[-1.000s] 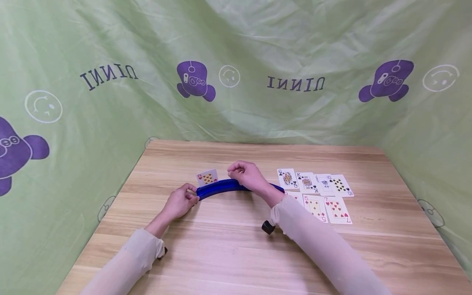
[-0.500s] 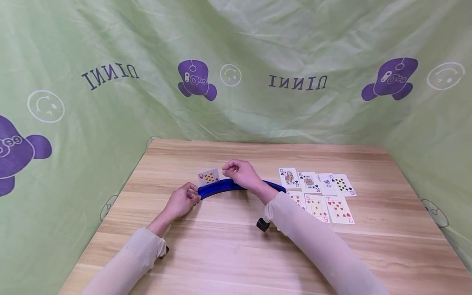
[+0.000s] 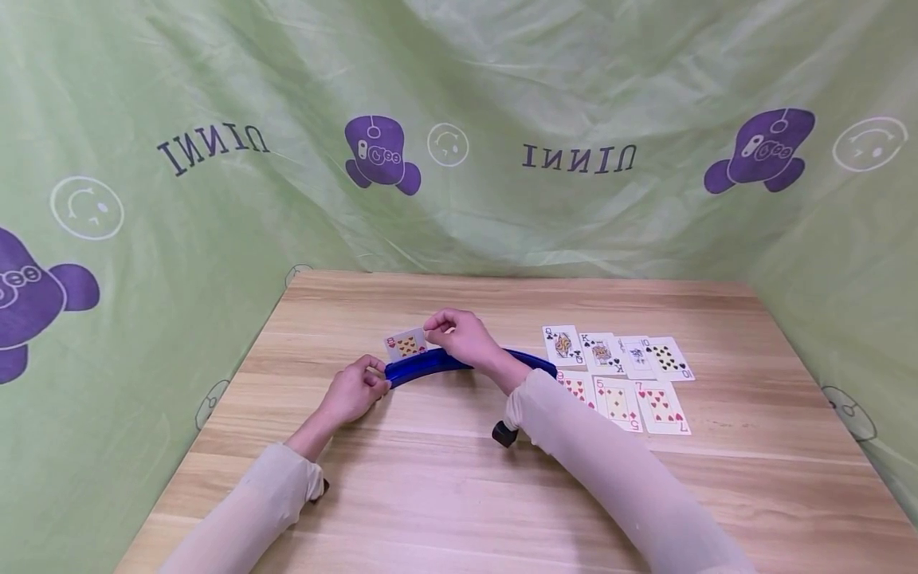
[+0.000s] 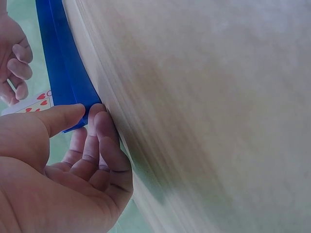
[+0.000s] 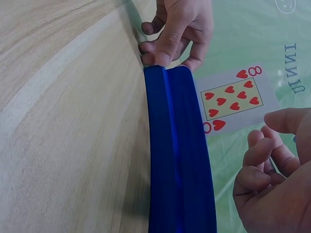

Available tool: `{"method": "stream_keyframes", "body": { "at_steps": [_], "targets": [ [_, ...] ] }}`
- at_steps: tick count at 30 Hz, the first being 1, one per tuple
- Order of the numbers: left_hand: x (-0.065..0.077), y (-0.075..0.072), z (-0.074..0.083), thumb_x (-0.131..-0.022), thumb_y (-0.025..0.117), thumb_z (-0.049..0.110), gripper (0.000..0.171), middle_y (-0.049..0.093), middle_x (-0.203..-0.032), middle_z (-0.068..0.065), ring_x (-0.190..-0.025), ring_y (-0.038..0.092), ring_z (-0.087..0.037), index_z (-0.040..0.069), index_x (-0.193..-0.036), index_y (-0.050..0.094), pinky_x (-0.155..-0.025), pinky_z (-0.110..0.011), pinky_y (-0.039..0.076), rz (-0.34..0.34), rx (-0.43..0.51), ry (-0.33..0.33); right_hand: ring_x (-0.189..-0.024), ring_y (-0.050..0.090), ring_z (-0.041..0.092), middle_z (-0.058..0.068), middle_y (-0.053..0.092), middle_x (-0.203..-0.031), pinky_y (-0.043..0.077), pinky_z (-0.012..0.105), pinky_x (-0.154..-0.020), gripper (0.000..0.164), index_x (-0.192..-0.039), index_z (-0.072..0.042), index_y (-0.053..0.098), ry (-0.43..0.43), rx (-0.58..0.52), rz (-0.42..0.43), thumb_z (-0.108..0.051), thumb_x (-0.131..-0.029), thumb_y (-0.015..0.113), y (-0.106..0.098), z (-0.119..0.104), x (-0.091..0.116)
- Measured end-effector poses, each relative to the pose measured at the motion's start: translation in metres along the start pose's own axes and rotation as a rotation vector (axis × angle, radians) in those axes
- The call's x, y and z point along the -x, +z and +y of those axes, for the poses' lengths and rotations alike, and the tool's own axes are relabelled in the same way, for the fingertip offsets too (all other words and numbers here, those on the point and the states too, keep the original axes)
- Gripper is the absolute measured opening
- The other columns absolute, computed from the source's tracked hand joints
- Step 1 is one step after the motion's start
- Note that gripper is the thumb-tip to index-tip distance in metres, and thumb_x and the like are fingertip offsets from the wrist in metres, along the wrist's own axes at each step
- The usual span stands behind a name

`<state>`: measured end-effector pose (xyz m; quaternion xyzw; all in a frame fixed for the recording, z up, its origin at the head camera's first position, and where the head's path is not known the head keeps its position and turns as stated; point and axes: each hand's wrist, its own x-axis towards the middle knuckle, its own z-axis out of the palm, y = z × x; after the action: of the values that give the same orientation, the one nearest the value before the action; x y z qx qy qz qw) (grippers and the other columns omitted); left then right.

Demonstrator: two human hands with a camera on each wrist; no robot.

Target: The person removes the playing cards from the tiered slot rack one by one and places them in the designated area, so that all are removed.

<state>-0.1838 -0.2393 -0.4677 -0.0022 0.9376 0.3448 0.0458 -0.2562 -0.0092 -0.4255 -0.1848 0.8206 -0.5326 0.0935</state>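
My left hand (image 3: 351,391) grips the left end of a curved blue playing card holder (image 3: 423,364), thumb on top and fingers beneath. An eight of hearts playing card (image 5: 232,99) stands in the holder's slot close to that end, leaning back a little. At the card's right upper corner is my right hand (image 3: 468,339), above the holder. Its thumb lies on the card's edge in the right wrist view, with the other fingers curled; the fingertip behind the card is hidden. In the left wrist view, the holder (image 4: 63,58) runs away from my left thumb.
Right of the holder several face-up cards lie in two rows on the wooden table (image 3: 430,494): a queen (image 3: 562,346), a king (image 3: 601,354) and others behind, a five of diamonds (image 3: 615,403) and a seven of hearts (image 3: 661,407) in front. Green cloth (image 3: 502,215) hangs around the table.
My right hand has moved left along the holder to the standing card's corner. The left hand and the holder keep their place; the card stands as before.
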Motion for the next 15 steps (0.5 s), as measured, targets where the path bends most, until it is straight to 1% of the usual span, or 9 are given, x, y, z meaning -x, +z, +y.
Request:
{"method": "stream_keyframes", "body": {
  "at_steps": [5, 9, 15],
  "targets": [
    [0.0, 0.001, -0.0012, -0.09, 0.07, 0.012, 0.024, 0.075, -0.085, -0.008, -0.067, 0.059, -0.011, 0.005, -0.11, 0.059, -0.065, -0.028, 0.045, 0.003, 0.012, 0.004, -0.089, 0.059, 0.014, 0.004, 0.068, -0.094, 0.046, 0.023, -0.075, 0.011, -0.101, -0.01, 0.07, -0.013, 0.011, -0.008, -0.015, -0.092, 0.068, 0.0036, 0.001, -0.0024],
    [0.0, 0.0011, -0.0007, -0.09, 0.07, 0.012, 0.024, 0.075, -0.085, -0.008, -0.067, 0.059, -0.011, 0.005, -0.11, 0.059, -0.065, -0.028, 0.045, 0.002, 0.023, 0.003, -0.089, 0.06, 0.014, 0.004, 0.068, -0.094, 0.046, 0.024, -0.077, 0.01, -0.101, -0.01, 0.07, -0.021, 0.022, -0.011, -0.015, -0.092, 0.069, 0.005, 0.0005, -0.0024],
    [-0.0005, 0.0007, -0.0012, -0.09, 0.07, 0.012, 0.024, 0.075, -0.085, -0.008, -0.067, 0.059, -0.011, 0.005, -0.11, 0.058, -0.065, -0.027, 0.044, -0.001, 0.012, 0.004, -0.089, 0.06, 0.014, 0.004, 0.069, -0.093, 0.045, 0.024, -0.078, 0.01, -0.099, -0.01, 0.07, -0.029, 0.037, -0.01, -0.016, -0.091, 0.069, 0.0056, 0.0011, -0.0037]
  ]
}}
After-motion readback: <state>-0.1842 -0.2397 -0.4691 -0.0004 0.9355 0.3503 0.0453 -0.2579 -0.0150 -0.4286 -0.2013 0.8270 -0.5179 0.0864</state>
